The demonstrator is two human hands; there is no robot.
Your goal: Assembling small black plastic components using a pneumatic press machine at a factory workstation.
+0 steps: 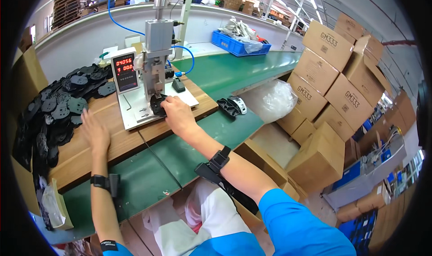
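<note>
My right hand [177,115] is closed on a black plastic part [157,105], which sits on the white base [130,114] of a bench press, right beneath its metal head [155,76]. The fingers hide some of that part. Over the wooden board, my left hand [95,132] has its fingers stretched out and holds nothing. Its fingertips are close to a large heap of flat black plastic parts [58,105] on the left. A digital counter box [125,69] with red digits stands beside the press.
Behind the press, a blue crate [240,43] of bagged items rests on the green bench [211,78]. A black and white molded piece [232,106] and a clear plastic bag [272,101] lie to the right. Cardboard boxes [321,83] are stacked beyond. A black cable [159,159] crosses the bench.
</note>
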